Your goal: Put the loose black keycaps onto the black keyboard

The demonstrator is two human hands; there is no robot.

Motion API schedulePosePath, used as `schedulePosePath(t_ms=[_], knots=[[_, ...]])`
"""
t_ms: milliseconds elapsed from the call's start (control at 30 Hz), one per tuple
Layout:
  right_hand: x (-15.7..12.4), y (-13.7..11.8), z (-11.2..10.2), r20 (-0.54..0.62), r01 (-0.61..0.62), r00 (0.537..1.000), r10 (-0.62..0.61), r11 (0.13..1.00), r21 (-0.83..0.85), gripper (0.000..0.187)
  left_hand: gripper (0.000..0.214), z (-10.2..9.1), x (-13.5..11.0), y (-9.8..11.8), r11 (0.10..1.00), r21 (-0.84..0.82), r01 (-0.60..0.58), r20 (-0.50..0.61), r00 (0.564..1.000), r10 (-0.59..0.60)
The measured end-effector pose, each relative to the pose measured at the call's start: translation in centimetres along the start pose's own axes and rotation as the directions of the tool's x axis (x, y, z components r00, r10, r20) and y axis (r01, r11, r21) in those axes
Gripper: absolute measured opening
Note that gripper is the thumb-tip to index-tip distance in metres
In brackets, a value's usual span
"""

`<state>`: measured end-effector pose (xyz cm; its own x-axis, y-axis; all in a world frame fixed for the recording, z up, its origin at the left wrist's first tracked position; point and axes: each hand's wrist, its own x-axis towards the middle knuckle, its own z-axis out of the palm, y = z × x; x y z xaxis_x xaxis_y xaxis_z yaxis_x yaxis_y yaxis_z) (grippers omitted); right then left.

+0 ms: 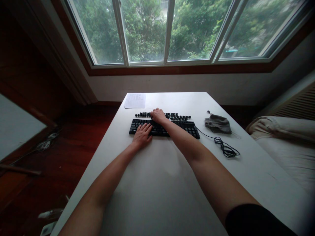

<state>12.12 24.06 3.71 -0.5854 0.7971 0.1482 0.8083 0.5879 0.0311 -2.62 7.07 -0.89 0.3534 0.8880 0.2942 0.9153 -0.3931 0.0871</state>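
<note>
A black keyboard (183, 126) lies across the white table. Behind it, loose black keycaps (178, 116) stand in rows. My left hand (142, 132) rests palm down on the keyboard's left half, fingers stretched out and a little apart. Over the gap in the keycap rows, my right hand (158, 115) is bent with its fingers drawn together and pointing down at the keycaps left of the middle. Whatever is between those fingertips is too small and partly hidden to make out. My right forearm crosses above the keyboard and covers part of its keys.
A printed sheet of paper (135, 100) lies at the table's far left corner. To the right are a crumpled grey cloth pouch (218, 124) and the coiled black cable (226, 149) of the keyboard. A covered bed or sofa (287, 147) stands beside the table's right edge.
</note>
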Motion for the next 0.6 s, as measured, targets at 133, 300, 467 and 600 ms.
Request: schedulePosePath(t_ms=[133,300,467,600], knots=[[0.2,0.1,0.0,-0.005,0.009,1.000,-0.009,1.000,0.012,0.024,0.065,-0.2,-0.1,0.0,1.000,0.009,0.015,-0.015,1.000,-0.015],[-0.9,0.6,-0.2,-0.069,0.016,0.998,-0.011,0.998,0.066,0.025,0.066,-0.2,-0.1,0.0,0.999,-0.002,0.032,-0.006,0.999,-0.032],[-2.7,2.1,-0.4,-0.045,0.133,0.991,-0.127,0.975,0.176,0.021,0.070,0.0,-0.1,0.1,0.999,-0.003,0.048,-0.005,0.999,-0.048],[-3.9,2.7,-0.7,-0.010,0.198,0.979,-0.204,0.936,0.291,0.020,0.072,0.3,-0.1,0.1,0.999,-0.004,0.053,-0.017,0.998,-0.053]])
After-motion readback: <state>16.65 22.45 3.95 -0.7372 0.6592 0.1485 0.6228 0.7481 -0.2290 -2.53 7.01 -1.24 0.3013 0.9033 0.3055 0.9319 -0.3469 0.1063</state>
